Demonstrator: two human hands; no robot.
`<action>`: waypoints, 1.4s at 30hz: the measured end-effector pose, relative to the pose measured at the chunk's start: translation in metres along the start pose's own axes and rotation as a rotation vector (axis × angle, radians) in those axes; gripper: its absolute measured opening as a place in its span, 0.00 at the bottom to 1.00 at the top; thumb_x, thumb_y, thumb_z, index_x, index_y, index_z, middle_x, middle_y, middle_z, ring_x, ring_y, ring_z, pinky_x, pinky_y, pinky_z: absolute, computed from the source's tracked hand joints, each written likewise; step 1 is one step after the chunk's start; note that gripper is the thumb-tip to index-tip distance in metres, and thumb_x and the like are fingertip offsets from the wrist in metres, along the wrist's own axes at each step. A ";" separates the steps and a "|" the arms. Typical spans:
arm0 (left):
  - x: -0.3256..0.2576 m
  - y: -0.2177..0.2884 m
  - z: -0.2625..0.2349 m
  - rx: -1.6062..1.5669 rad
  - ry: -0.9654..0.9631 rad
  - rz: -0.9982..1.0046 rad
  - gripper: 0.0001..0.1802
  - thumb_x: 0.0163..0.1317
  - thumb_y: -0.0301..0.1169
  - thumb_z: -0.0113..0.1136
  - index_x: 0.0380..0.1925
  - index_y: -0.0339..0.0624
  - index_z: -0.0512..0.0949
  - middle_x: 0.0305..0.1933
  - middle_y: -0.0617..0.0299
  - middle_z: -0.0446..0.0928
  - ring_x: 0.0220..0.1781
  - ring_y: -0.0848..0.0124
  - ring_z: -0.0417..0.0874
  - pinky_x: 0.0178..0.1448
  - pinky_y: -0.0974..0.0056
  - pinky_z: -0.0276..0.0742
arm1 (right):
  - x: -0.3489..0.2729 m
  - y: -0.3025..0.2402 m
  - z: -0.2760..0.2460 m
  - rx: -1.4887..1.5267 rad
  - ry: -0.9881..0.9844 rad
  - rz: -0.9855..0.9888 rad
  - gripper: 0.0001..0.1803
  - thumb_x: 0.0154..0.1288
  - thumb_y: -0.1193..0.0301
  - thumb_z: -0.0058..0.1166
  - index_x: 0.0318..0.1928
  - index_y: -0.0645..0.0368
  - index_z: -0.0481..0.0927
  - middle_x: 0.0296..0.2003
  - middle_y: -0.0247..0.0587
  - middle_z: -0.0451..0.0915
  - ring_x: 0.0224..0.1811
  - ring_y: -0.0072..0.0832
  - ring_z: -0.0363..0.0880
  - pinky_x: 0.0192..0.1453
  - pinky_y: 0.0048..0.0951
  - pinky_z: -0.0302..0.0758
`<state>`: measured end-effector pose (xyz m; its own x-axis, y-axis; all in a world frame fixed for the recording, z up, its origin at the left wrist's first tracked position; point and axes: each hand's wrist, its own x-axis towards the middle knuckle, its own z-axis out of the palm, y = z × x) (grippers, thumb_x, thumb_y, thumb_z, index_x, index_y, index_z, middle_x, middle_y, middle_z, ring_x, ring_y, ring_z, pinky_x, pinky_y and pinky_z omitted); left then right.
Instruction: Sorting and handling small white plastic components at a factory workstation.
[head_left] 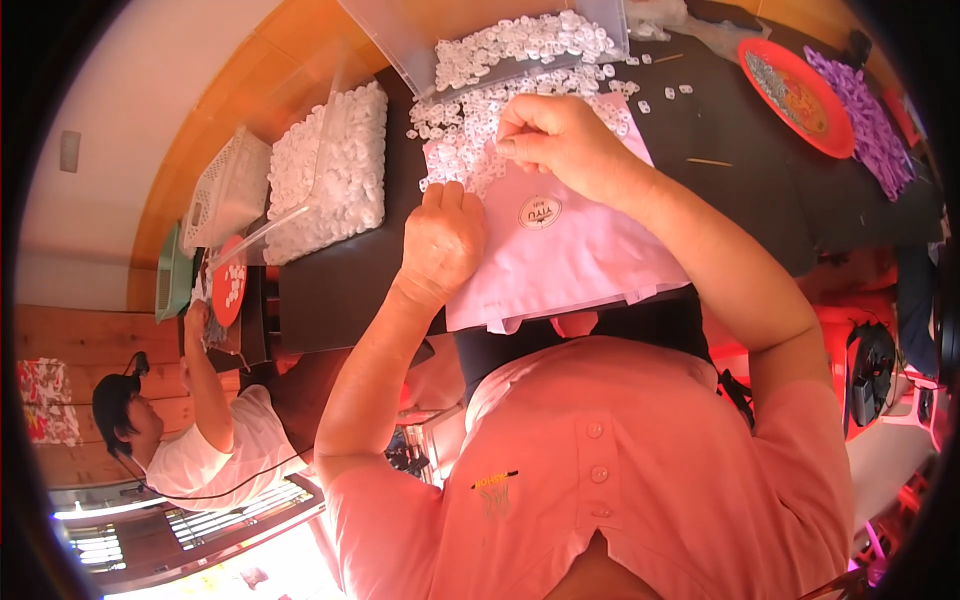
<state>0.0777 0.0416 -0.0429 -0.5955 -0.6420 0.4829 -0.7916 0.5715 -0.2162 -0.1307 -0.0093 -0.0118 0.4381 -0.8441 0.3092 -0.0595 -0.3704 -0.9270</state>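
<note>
A pink cloth bag with a round printed label lies flat on the dark table in front of me. Small white pieces, apparently plastic, are heaped over its far part. My left hand rests at the bag's left edge beside the heap, fingers curled under; whatever they hold is hidden. Over the heap, my right hand is bent at the wrist, thumb and forefinger pinched together. Anything between those fingertips is too small to make out.
A clear bin tipped toward me spills white pieces. Left stand a clear box of white pieces and a white basket. Right are a red plate with small metal-looking parts and a purple bundle. A co-worker sits left.
</note>
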 end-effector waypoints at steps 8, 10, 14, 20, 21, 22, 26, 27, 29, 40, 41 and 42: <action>0.038 0.020 -0.025 -1.360 0.052 -1.029 0.07 0.62 0.28 0.56 0.30 0.35 0.79 0.25 0.60 0.77 0.24 0.74 0.73 0.27 0.70 0.69 | -0.003 0.003 -0.001 0.098 0.067 0.036 0.04 0.65 0.74 0.55 0.33 0.60 0.74 0.25 0.28 0.73 0.27 0.15 0.70 0.31 0.20 0.68; 0.046 0.017 -0.026 -1.532 0.063 -1.038 0.07 0.62 0.28 0.56 0.32 0.34 0.80 0.26 0.63 0.77 0.24 0.75 0.73 0.25 0.71 0.68 | -0.001 -0.001 0.000 0.166 0.090 0.087 0.04 0.66 0.74 0.54 0.34 0.60 0.74 0.26 0.29 0.73 0.29 0.16 0.71 0.33 0.20 0.71; 0.057 0.021 -0.016 -1.829 0.154 -1.041 0.07 0.62 0.27 0.58 0.33 0.33 0.78 0.28 0.58 0.78 0.24 0.73 0.75 0.24 0.69 0.69 | -0.001 -0.004 -0.001 0.178 0.131 0.121 0.04 0.67 0.75 0.53 0.34 0.60 0.73 0.27 0.29 0.73 0.30 0.16 0.72 0.34 0.20 0.72; 0.067 0.029 -0.012 -1.974 0.201 -1.020 0.06 0.64 0.25 0.57 0.36 0.32 0.77 0.30 0.56 0.79 0.26 0.71 0.77 0.26 0.68 0.71 | -0.001 0.004 0.001 0.005 0.203 -0.063 0.04 0.66 0.77 0.53 0.34 0.62 0.73 0.27 0.30 0.75 0.30 0.16 0.73 0.33 0.21 0.73; 0.067 0.029 -0.013 -1.985 0.205 -1.003 0.06 0.64 0.25 0.56 0.37 0.32 0.77 0.31 0.57 0.78 0.26 0.71 0.77 0.27 0.68 0.71 | 0.000 0.002 -0.001 0.026 0.209 -0.077 0.03 0.66 0.77 0.53 0.34 0.61 0.73 0.27 0.30 0.75 0.29 0.16 0.73 0.33 0.21 0.73; 0.068 0.030 -0.015 -1.988 0.204 -1.004 0.06 0.64 0.25 0.56 0.37 0.32 0.77 0.31 0.57 0.78 0.26 0.71 0.77 0.27 0.68 0.71 | 0.000 -0.001 -0.003 0.024 0.209 -0.074 0.03 0.66 0.77 0.53 0.34 0.61 0.73 0.27 0.30 0.75 0.29 0.16 0.73 0.33 0.21 0.73; 0.063 0.031 -0.019 -1.643 0.231 -0.840 0.07 0.60 0.21 0.62 0.39 0.35 0.77 0.32 0.62 0.79 0.28 0.75 0.77 0.30 0.71 0.74 | -0.001 -0.008 -0.009 0.326 0.208 0.123 0.04 0.62 0.75 0.56 0.31 0.62 0.76 0.24 0.34 0.76 0.25 0.20 0.74 0.27 0.22 0.71; 0.062 0.028 -0.020 -1.479 0.226 -0.743 0.09 0.59 0.21 0.64 0.39 0.36 0.77 0.32 0.64 0.79 0.29 0.77 0.77 0.31 0.71 0.74 | 0.000 -0.010 -0.009 0.361 0.200 0.145 0.04 0.61 0.75 0.57 0.31 0.61 0.77 0.24 0.33 0.76 0.24 0.19 0.74 0.27 0.21 0.72; 0.059 0.025 -0.015 -1.429 0.254 -0.658 0.10 0.57 0.20 0.65 0.39 0.37 0.77 0.33 0.64 0.79 0.29 0.77 0.76 0.32 0.71 0.74 | -0.001 -0.013 -0.011 0.367 0.169 0.181 0.03 0.62 0.75 0.56 0.32 0.61 0.77 0.25 0.32 0.77 0.26 0.19 0.75 0.29 0.20 0.72; 0.051 0.025 -0.003 -0.829 0.541 -0.183 0.11 0.54 0.16 0.65 0.36 0.38 0.76 0.33 0.60 0.75 0.30 0.72 0.75 0.34 0.69 0.73 | -0.006 -0.019 -0.007 0.478 0.111 0.337 0.03 0.62 0.74 0.56 0.32 0.61 0.78 0.24 0.35 0.77 0.25 0.22 0.76 0.29 0.21 0.72; 0.049 0.027 -0.003 -0.954 0.513 -0.261 0.10 0.56 0.16 0.63 0.36 0.38 0.76 0.33 0.60 0.75 0.30 0.73 0.75 0.34 0.70 0.73 | -0.007 -0.019 -0.006 0.483 0.107 0.332 0.04 0.63 0.74 0.56 0.33 0.61 0.78 0.24 0.35 0.77 0.25 0.22 0.76 0.30 0.22 0.73; 0.049 0.029 -0.004 -1.080 0.484 -0.339 0.08 0.58 0.16 0.62 0.36 0.37 0.76 0.34 0.61 0.75 0.30 0.73 0.75 0.34 0.70 0.73 | -0.007 -0.019 -0.006 0.488 0.105 0.329 0.04 0.63 0.73 0.56 0.33 0.61 0.78 0.24 0.35 0.77 0.24 0.22 0.76 0.30 0.22 0.73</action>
<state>0.0261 0.0288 -0.0220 -0.0874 -0.7162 0.6924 -0.2397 0.6898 0.6832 -0.1376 0.0011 0.0047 0.3741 -0.9273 -0.0141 0.2525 0.1165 -0.9606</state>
